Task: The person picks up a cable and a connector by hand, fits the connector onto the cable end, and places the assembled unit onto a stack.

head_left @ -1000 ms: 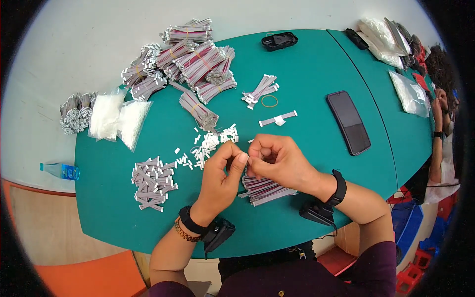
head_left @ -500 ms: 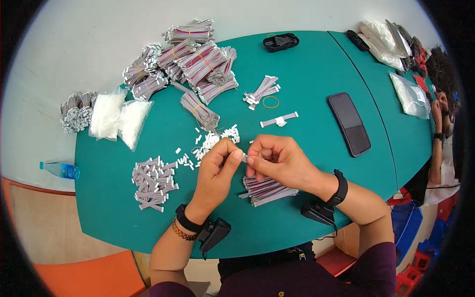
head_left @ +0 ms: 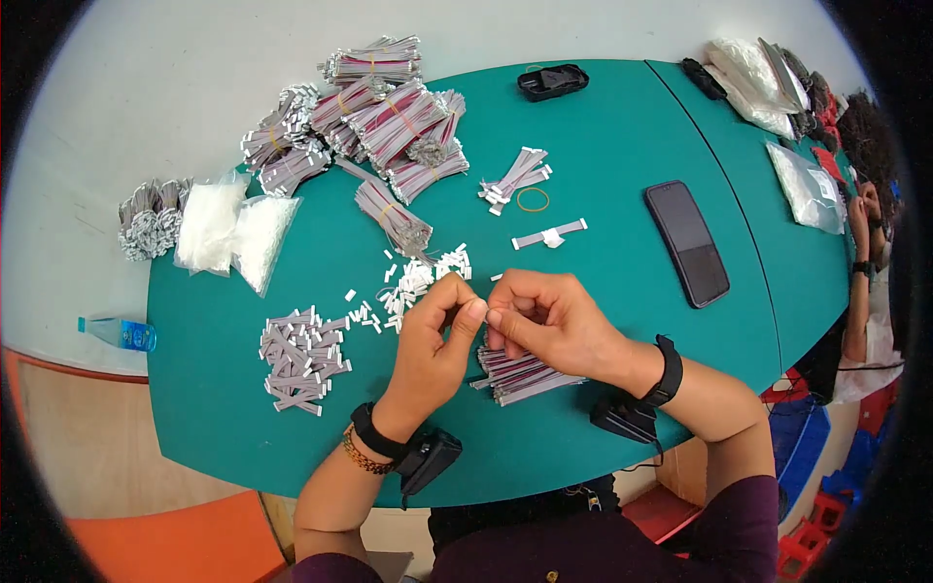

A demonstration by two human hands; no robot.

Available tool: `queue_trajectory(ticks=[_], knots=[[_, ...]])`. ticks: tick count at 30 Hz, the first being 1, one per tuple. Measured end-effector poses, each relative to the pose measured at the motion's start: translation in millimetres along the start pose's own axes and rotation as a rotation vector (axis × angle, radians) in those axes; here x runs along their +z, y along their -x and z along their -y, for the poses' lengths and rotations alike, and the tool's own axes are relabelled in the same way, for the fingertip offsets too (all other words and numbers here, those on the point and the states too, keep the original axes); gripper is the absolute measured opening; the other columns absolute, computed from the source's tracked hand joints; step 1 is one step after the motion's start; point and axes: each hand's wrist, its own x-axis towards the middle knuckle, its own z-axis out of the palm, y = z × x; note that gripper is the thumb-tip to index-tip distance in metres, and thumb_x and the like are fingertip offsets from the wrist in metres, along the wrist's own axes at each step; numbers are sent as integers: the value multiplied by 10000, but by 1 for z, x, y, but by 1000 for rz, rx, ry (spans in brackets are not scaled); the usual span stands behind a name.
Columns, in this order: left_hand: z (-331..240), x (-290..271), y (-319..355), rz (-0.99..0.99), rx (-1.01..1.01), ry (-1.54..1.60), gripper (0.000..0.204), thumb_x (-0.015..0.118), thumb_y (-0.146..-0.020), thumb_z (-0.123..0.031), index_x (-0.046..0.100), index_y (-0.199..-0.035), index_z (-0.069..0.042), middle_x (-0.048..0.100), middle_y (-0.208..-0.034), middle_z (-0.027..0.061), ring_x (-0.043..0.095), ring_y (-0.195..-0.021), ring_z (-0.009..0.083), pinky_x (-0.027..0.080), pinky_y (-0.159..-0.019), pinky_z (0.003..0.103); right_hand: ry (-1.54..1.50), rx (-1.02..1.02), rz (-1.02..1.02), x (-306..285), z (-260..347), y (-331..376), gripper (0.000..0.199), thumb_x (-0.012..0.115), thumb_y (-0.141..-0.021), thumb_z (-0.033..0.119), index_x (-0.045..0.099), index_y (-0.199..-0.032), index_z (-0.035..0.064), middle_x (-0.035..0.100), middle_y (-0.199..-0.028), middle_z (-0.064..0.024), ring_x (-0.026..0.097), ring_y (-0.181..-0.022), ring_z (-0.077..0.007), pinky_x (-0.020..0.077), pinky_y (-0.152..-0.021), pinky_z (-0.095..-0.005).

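Over the middle of the green table (head_left: 544, 447), my left hand (head_left: 434, 335) and my right hand (head_left: 556, 319) meet, thumbs and forefingers pinched tip to tip. A small pale piece shows between them, mostly covered by the fingers, so its kind is unclear. Just beyond my left hand lies a heap of loose white connector housings (head_left: 416, 282). Partly under my right hand is a stack of grey and dark red ribbon cables (head_left: 525, 376). Left of my left hand spreads a pile of short grey ribbon cables with white ends (head_left: 299, 360).
Banded cable bundles (head_left: 394, 126) are stacked at the far left, near clear bags of white parts (head_left: 212, 225). A few cables (head_left: 515, 180), a rubber band (head_left: 532, 200), a single cable (head_left: 550, 235) and a phone (head_left: 686, 243) lie farther right. Another person's arm (head_left: 859, 243) shows at the right edge.
My fingertips have drawn closer together, and the pale piece between them shows less. My left hand has shifted slightly to the right. The things on the table look the same.
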Motion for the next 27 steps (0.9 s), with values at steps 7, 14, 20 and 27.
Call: queue_trajectory(ticks=[7, 14, 20, 27], knots=[[-3, -3, -2, -6, -15, 2, 194, 495, -917, -157, 460, -767, -39, 405, -671, -29, 356, -620, 40, 309, -554, 194, 29, -8, -3, 0, 6, -2, 138, 515, -912, 133, 505, -821, 31, 577, -678, -6, 488, -556, -20, 391, -481, -168], [-3, -7, -6, 58, -107, 121, 184, 521, -909, -157, 477, -775, -39, 431, -689, -45, 368, -627, 28, 307, -558, 183, 164, -37, -15, -6, 4, -7, 123, 527, -905, 126, 512, -825, 35, 579, -652, -7, 461, -523, -19, 363, -455, -170], [0, -20, -12, -102, -79, 130, 167, 553, -894, -156, 505, -784, -39, 457, -696, -49, 383, -631, 16, 307, -554, 176, 160, 68, 3, -16, 15, -10, 111, 543, -894, 114, 536, -836, 19, 590, -657, -15, 472, -513, -28, 364, -449, -175], [-8, -24, -14, -251, 75, -132, 159, 578, -878, -142, 530, -771, -34, 471, -656, -57, 406, -625, 11, 306, -542, 172, 176, 78, 105, -30, 33, -6, 139, 562, -882, 131, 554, -818, 9, 596, -650, -22, 527, -532, -58, 413, -470, -191]])
